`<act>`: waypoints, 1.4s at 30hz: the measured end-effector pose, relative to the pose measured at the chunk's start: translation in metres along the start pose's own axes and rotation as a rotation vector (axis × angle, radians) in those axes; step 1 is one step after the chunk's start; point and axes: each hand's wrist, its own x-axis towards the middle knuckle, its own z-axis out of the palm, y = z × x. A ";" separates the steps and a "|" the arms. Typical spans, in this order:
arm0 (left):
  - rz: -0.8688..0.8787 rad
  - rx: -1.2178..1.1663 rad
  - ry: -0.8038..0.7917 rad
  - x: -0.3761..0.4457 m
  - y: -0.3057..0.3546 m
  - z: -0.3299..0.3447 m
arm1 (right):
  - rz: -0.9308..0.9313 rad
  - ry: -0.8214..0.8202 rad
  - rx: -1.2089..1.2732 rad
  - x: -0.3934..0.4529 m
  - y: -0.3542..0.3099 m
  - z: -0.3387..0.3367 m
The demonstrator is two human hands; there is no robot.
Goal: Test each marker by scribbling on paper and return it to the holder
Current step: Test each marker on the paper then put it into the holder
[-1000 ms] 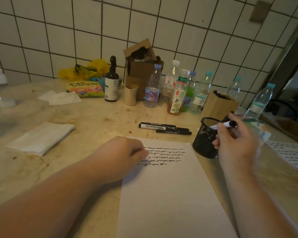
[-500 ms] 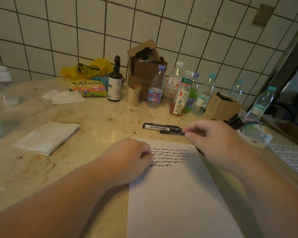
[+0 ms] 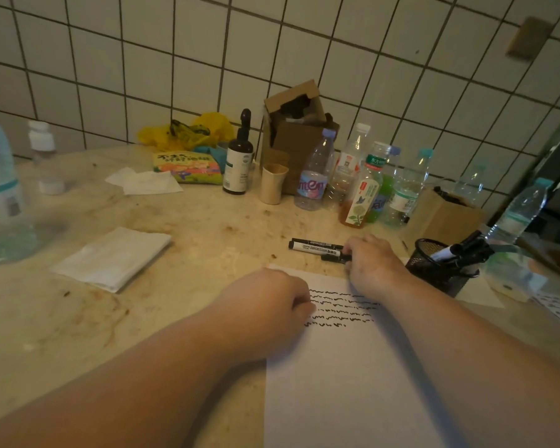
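Markers [image 3: 316, 248]: three lie side by side on the counter just beyond the top edge of the paper [image 3: 343, 383], untested by our reading, kept apart from those standing in the holder [image 3: 434, 270].

Nearest us, the paper runs off the bottom of view; its near part is blank, so we have ample room for more scribbles. Several rows of black scribble [image 3: 340, 308] sit near its top edge.

Our left hand [image 3: 265, 308] rests on the paper's left edge beside the scribbles, fingers curled under, holding nothing we can see; we judge it pins the sheet against sliding.

Our right hand [image 3: 369, 266] lies over the paper's top right corner, fingertips curled on the right end of the closest marker, apparently pinching it for pickup.

The mesh holder stands just right of that hand, touching or very near the paper's right edge; markers lean out of it to the right, so the left of its mouth looks freer for a return.

Farther back, bottles [image 3: 359, 179] and a cardboard box [image 3: 298, 130] line the tiled wall, well apart from the markers. A folded tissue [image 3: 114, 257] lies to the left.
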 end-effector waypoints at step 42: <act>0.037 -0.053 0.062 -0.006 0.010 -0.003 | -0.125 -0.120 1.678 -0.119 0.015 -0.018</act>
